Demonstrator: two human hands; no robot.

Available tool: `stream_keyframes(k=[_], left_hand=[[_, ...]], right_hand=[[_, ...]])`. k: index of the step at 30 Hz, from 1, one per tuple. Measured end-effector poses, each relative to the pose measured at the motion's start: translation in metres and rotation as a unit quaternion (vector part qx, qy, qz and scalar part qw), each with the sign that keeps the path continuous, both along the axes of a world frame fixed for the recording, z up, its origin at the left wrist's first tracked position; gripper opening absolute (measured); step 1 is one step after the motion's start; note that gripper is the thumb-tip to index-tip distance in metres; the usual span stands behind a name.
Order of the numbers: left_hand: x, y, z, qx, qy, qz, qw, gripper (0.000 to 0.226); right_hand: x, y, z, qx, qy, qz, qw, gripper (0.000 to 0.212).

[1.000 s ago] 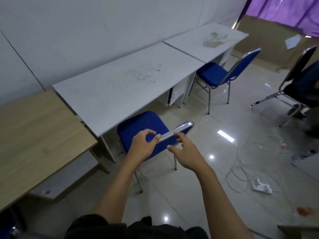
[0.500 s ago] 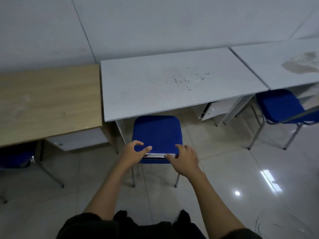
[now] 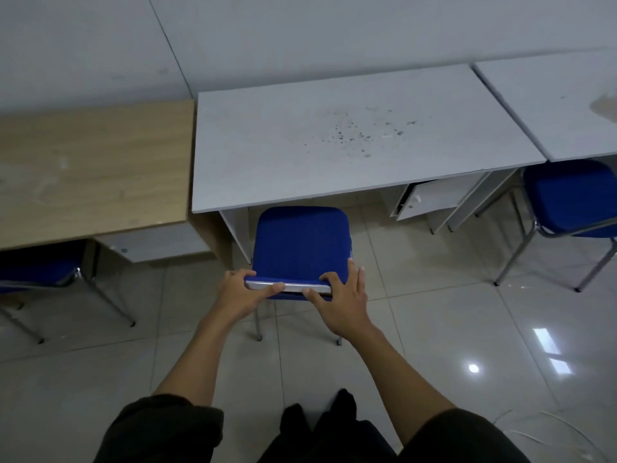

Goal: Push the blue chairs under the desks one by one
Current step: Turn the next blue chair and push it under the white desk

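- The middle blue chair (image 3: 300, 243) stands on the tiled floor (image 3: 434, 329), at the front edge of the white desk (image 3: 334, 145). The far end of its seat is just at that edge. Most of the seat is not under the desk yet.
- Both hands are on the top of the chair's backrest (image 3: 287, 286), which has a shiny silver edge.
- The left hand (image 3: 237, 292) is curled around the left end, fingers over the top and thumb at the back.
- The right hand (image 3: 344, 302) holds the right end more loosely. Some fingers are bent over the top and the others point up beside the seat.
- The chair looks light. It has thin metal legs (image 3: 258, 325) and a soft padded seat, and the frame looks stiff.
- The floor is smooth and shiny, so I think the chair will slide easily.
- The top of the backrest is a good place to hold. Pushing with both ends even should keep the chair straight.
- Another blue chair (image 3: 574, 198) stands at the front edge of the next white desk (image 3: 551, 105), on the right.
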State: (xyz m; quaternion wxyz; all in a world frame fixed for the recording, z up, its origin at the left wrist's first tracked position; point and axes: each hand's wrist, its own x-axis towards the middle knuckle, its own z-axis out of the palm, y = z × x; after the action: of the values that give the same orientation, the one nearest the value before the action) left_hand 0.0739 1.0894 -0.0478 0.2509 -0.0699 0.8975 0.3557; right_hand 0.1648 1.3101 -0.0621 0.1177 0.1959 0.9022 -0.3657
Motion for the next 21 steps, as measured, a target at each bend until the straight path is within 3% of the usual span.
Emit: stream_keyframes(k=[5,8,12,15,18,21], left_hand=[[0.033,0.036,-0.005,0.001,0.017,0.037,0.999,0.087],[0.063,0.061,-0.007,0.019,0.020,0.049,0.998,0.093],[0.094,0.089,-0.010,0.064,0.017,0.057,0.996,0.099],[0.105,0.093,-0.008,0.052,0.025,0.105,0.993,0.115],[0.105,0.090,-0.008,0.066,-0.035,0.180,0.981,0.144],[0.101,0.087,-0.016,0.125,-0.045,0.193,0.972,0.143]], right_hand=[[0.015,0.045,0.003,-0.028,-0.022,0.040,0.999,0.052],[0.025,0.080,0.005,-0.032,-0.043,0.059,0.997,0.054],[0.039,0.118,0.013,-0.033,-0.068,0.054,0.996,0.072],[0.048,0.116,0.011,-0.024,-0.045,0.023,0.998,0.086],[0.051,0.103,0.007,-0.035,-0.042,-0.031,0.998,0.091],[0.047,0.096,0.005,-0.069,-0.040,-0.053,0.995,0.091]])
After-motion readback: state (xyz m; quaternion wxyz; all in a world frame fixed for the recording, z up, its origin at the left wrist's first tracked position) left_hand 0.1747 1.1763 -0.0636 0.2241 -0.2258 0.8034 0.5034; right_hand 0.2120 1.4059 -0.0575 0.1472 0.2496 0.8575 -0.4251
